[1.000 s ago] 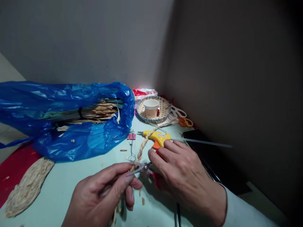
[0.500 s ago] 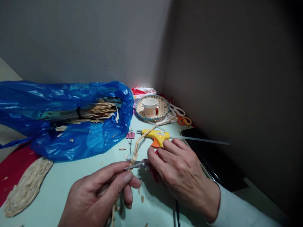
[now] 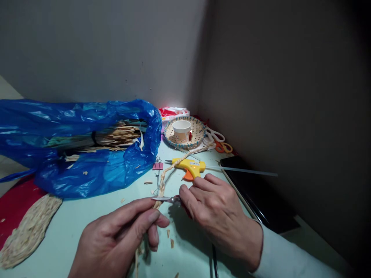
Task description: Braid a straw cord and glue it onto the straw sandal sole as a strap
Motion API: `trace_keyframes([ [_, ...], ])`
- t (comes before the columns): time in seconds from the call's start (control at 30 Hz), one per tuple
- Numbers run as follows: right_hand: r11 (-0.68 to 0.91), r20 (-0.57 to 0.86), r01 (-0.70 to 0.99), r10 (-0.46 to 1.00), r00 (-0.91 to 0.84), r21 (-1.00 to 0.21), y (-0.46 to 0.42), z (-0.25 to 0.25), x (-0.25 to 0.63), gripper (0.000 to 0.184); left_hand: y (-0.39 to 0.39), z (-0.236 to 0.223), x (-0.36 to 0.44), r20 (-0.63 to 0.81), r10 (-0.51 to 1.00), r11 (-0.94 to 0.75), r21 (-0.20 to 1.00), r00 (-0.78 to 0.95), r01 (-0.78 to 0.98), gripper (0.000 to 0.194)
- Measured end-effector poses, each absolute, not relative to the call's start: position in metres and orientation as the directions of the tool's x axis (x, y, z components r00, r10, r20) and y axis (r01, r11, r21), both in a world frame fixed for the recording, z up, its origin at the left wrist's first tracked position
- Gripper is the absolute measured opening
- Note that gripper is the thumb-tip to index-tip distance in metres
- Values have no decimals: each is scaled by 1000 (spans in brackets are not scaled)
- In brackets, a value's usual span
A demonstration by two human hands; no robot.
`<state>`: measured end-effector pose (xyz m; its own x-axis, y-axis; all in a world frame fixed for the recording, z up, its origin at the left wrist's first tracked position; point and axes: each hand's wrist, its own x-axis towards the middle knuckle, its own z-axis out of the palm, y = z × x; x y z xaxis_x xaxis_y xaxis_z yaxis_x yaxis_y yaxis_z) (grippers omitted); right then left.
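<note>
Between the thumb and fingers of my left hand a pale braided cord is pinched. The cord runs away from me across the table toward the woven basket and also hangs below my left hand. My right hand is closed around small scissors, whose handles are mostly hidden by my fingers. Their blades lie across the braid, just beyond my left fingertips, and look nearly closed. Small fibre scraps lie on the table below.
A blue plastic bag with bundled dry fibre lies left. Behind are a woven basket with a paper cup, orange-handled scissors and a yellow glue gun. A coiled braid piece lies front left; a black flat object right.
The scissor blades have closed from apart to nearly together across the braid. The whole view has shifted slightly; both hands stay in about the same place.
</note>
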<state>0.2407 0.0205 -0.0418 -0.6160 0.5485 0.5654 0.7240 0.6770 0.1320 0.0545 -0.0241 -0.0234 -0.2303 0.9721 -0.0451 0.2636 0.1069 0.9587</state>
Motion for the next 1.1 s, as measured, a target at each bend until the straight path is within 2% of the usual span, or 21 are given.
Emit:
trace_keyframes([
  [0.2,684,555,725,572,-604,85,20,-41,239,11,-22,-22,55,-107,977,146,965,-184,217,12],
  [0.43,700,554,711,568,-608,63,20,-39,239,9,-22,-22,54,-50,984,105,937,-170,332,13],
  [0.67,688,553,717,556,-620,112,21,-40,238,19,-21,-21,53,-17,984,77,937,-177,340,14],
  [0.87,712,561,702,574,-596,18,19,-39,238,26,-21,-22,56,8,978,68,932,-209,356,13],
  [1.1,713,557,701,592,-582,-25,17,-36,236,35,-21,-30,56,76,980,-7,937,-184,351,14],
])
